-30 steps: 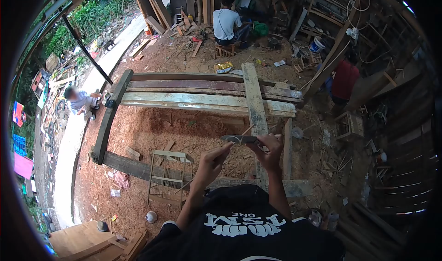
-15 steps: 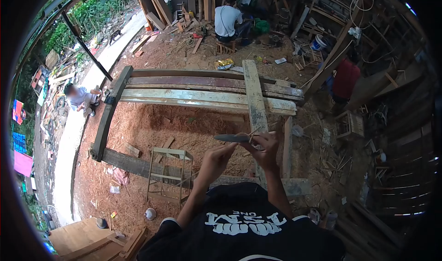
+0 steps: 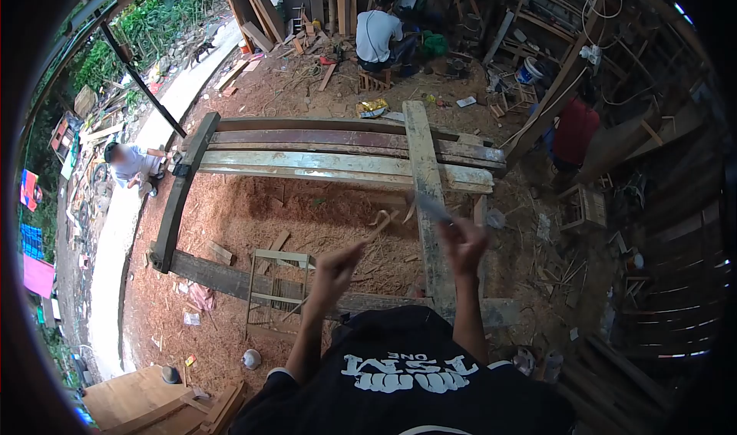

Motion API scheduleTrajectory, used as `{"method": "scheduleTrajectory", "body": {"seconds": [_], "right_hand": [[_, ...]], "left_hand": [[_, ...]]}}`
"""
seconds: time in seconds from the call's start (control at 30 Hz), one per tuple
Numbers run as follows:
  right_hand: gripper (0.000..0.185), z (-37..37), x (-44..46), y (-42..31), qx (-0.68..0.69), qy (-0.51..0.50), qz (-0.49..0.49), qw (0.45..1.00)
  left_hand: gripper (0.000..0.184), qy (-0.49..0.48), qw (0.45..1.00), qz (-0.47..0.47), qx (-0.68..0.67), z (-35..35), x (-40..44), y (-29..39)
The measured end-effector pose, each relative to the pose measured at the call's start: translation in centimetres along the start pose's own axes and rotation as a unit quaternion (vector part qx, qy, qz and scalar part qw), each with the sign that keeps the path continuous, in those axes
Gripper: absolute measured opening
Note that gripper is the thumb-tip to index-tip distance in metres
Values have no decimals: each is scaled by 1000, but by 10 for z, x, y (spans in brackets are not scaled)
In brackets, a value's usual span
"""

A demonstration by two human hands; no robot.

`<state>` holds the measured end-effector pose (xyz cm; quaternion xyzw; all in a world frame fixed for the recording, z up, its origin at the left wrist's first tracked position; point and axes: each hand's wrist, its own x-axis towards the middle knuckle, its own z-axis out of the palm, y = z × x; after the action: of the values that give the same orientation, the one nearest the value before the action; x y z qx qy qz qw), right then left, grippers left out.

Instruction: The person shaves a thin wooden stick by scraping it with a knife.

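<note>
My left hand [image 3: 336,272] is closed around the lower end of a thin wooden stick [image 3: 384,226], which slants up and to the right. A pale curl of wood shows near the stick's far end. In my right hand [image 3: 465,248] is a knife [image 3: 434,208], its grey blade blurred and pointing up and left, apart from the stick. The fingers hide its handle. Beyond the blade lies an upright plank [image 3: 424,159] of the timber structure. To the left of my left hand stands a small slatted wooden frame [image 3: 252,293].
Long boards [image 3: 307,161] span the timber structure before me, joined to a dark beam [image 3: 178,205] at left. Wood shavings [image 3: 307,212] cover the ground. One person [image 3: 376,36] sits at the back, another [image 3: 576,132] is at right, and another [image 3: 134,166] squats at left.
My hands have moved apart: the left one lower and left with the stick, the right one to the right with the knife. The blade has swung from level to pointing up and left.
</note>
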<state>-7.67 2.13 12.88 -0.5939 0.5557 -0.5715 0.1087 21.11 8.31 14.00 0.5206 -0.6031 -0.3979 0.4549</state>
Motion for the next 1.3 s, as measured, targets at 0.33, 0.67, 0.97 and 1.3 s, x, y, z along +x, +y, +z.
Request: {"method": "scheduleTrajectory", "body": {"seconds": [0.33, 0.67, 0.97, 1.3], "right_hand": [[48, 11, -19, 3, -27, -58, 35, 997], [45, 44, -42, -51, 61, -203, 26, 977], [41, 30, -35, -69, 53, -294, 62, 952], [41, 25, -36, -65, 69, -292, -23, 954]], "left_hand": [[38, -36, 976, -92, -192, 24, 12, -2], [33, -75, 929, -154, -329, 42, 19, 7], [32, -89, 917, -166, -353, 41, 7, 7], [20, -55, 979, -82, -176, 32, -5, 16]]}}
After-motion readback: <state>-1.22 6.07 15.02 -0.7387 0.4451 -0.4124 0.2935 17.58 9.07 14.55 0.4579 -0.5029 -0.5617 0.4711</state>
